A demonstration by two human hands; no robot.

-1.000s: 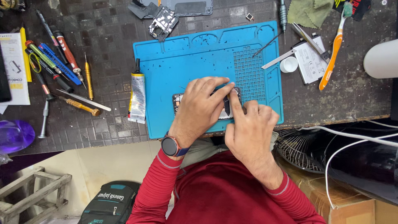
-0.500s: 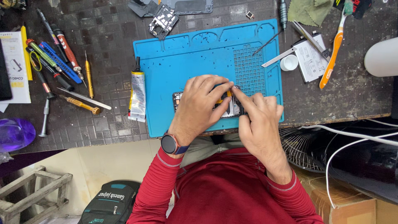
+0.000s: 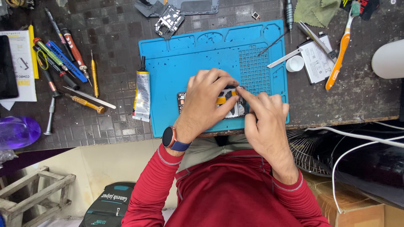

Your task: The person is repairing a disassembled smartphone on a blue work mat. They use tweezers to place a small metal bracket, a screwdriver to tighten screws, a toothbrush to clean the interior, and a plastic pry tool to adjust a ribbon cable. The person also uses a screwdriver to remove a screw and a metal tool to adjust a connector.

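Opened phone [image 3: 229,103] — lies flat near the front edge of the blue work mat [image 3: 185,63], mostly covered by both hands; an orange strip shows inside it. Left hand [image 3: 206,103] spread palm-down over the phone's left part, fingers pressing it to the mat, a watch on the wrist. Right hand [image 3: 263,120] beside it, forefinger stretched out with its tip on the phone's upper right corner, other fingers loosely curled; nothing gripped.

Just left of the mat — glue tube [image 3: 143,94], silver with a black nozzle, lying lengthwise with its printed label up. Farther left, a scatter of screwdrivers [image 3: 63,59], red, blue, green and yellow handles. At the far left edge, a white and yellow printed card [image 3: 23,63] under a black slab.

Right of the mat: small white cap [image 3: 294,63], a white rectangular labelled pack [image 3: 315,61] with tweezers across it, then an orange-handled toothbrush [image 3: 338,50]. Beyond the mat's top edge, a metal frame piece [image 3: 169,21] and a green cloth [image 3: 313,10].
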